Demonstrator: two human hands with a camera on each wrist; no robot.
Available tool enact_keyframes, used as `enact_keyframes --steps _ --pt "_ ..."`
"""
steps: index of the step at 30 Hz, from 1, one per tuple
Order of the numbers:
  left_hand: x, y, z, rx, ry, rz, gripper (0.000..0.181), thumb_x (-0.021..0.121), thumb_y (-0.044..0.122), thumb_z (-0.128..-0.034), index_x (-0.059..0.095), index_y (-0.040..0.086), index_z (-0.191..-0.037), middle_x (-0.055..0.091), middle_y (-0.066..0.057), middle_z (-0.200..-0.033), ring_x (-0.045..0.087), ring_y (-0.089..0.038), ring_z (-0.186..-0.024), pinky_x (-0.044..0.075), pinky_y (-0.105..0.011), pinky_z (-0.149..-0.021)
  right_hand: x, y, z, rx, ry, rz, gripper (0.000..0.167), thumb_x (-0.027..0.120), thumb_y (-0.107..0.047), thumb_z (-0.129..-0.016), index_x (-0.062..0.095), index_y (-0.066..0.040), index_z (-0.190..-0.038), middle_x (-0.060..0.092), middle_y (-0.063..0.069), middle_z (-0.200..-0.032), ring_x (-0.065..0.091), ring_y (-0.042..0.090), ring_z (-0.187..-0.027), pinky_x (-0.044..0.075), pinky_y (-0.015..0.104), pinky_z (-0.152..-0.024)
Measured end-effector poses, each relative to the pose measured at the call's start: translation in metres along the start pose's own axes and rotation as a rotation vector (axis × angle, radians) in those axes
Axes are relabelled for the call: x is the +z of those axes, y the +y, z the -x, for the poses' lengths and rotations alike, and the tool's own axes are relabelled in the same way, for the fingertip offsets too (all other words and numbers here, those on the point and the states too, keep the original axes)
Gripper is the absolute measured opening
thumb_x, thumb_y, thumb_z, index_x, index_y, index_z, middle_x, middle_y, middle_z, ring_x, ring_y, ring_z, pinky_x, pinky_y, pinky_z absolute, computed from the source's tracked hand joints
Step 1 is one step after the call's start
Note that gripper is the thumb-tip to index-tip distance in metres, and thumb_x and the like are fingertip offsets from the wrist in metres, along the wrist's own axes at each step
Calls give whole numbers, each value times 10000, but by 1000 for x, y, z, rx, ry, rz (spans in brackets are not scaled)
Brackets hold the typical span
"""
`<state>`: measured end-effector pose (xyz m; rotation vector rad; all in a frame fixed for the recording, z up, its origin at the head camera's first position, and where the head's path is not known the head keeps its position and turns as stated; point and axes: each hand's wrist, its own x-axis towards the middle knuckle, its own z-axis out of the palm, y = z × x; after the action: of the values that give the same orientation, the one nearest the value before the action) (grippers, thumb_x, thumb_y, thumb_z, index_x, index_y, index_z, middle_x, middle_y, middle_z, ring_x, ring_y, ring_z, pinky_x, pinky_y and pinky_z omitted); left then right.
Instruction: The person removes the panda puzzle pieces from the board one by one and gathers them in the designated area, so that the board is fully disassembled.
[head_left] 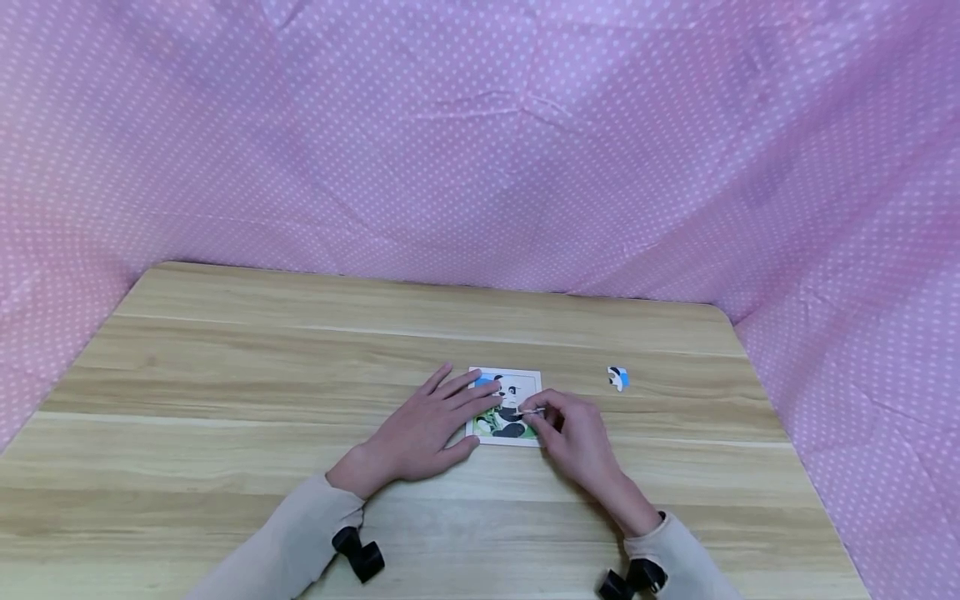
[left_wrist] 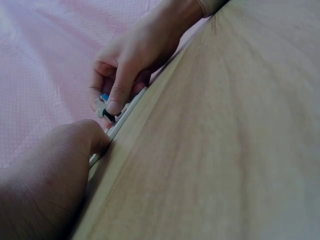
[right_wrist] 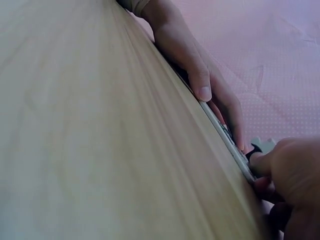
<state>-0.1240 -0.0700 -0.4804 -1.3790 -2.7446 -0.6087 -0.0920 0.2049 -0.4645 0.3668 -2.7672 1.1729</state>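
Note:
A square panda puzzle board with a white border (head_left: 504,442) lies flat on the table. My left hand (head_left: 427,425) rests with spread fingers over its left side, the thumb at the lower left edge. At the board's right side, my right hand (head_left: 577,437) pinches a small puzzle piece (head_left: 533,411) between thumb and fingers. In the left wrist view the piece (left_wrist: 104,109) stands tilted above the board, showing white, black and blue. The right wrist view shows the same piece (right_wrist: 263,146) at the fingertips. The fingers partly hide the picture.
Another loose piece (head_left: 618,378), blue, white and black, lies to the right of the board, farther back than the right hand. The wooden table (head_left: 262,367) has rounded back corners. A pink cloth with white dots (head_left: 480,167) hangs behind and beside it.

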Motion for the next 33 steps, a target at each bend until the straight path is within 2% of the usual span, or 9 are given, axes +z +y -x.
enact_keyframes --steps 7,11,14,17,26,31,33 --pt "1 1 1 -3 1 -6 624 496 430 -1128 449 222 -1714 352 59 -1801 247 -251 -1697 78 -571 -1398 -1 2 1 128 -2 -140 120 865 -65 -962 853 -156 -1040 587 -61 -666 522 106 -596 401 229 -550" --pt "0 2 1 -4 -2 2 626 496 433 -1127 449 220 -1714 349 59 -1803 241 -252 -1699 73 -569 -1398 -3 5 1 160 18 -230 138 861 -42 -960 858 -155 -1038 664 -17 -803 546 131 -664 423 215 -594" --pt "-1 2 1 -1 0 7 626 504 429 -1125 455 213 -1711 357 52 -1800 250 -261 -1696 79 -576 -1397 -4 7 1 170 41 -278 156 858 -27 -959 869 -153 -1049 711 14 -938 558 149 -726 440 212 -636" --pt "-1 2 1 2 6 7 623 507 420 -1125 458 208 -1709 367 41 -1796 262 -273 -1692 92 -586 -1394 -4 8 0 172 60 -300 160 860 -34 -958 879 -143 -1074 736 29 -992 564 151 -750 446 206 -652" --pt "-1 3 3 -9 -5 11 628 500 426 -1127 447 214 -1715 351 50 -1803 246 -262 -1697 69 -573 -1397 -6 7 -1 160 79 -343 172 818 -9 -985 860 -50 -1146 728 70 -964 560 121 -700 451 193 -590" --pt "-2 3 2 -9 -8 17 629 496 426 -1127 442 216 -1718 351 50 -1803 247 -258 -1697 74 -576 -1397 -9 7 -2 181 63 -372 205 738 0 -1044 840 -41 -1216 726 120 -1004 570 122 -643 459 201 -557" --pt "-2 3 1 -11 -12 17 632 492 430 -1128 435 220 -1722 346 53 -1805 240 -254 -1699 71 -573 -1397 -10 7 -2 201 56 -374 223 715 -7 -1061 835 -56 -1243 704 110 -971 565 122 -639 451 201 -550"
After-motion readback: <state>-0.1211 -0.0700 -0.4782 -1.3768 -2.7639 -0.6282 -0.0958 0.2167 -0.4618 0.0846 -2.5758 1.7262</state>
